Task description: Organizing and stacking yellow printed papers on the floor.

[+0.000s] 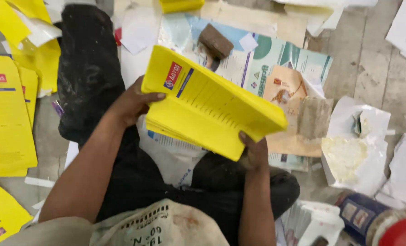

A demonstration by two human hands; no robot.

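Observation:
I hold a thick stack of yellow paper envelopes up over my lap, tilted down to the right. My left hand grips its left edge, thumb on top. My right hand holds the lower right edge from below, thumb on the front face. My legs in black trousers are folded under the stack.
More yellow envelopes lie spread on the floor at the left. Printed paper sheets and a brown block lie ahead. At the right are a white sheet with pale paste, a blue can and a red lid.

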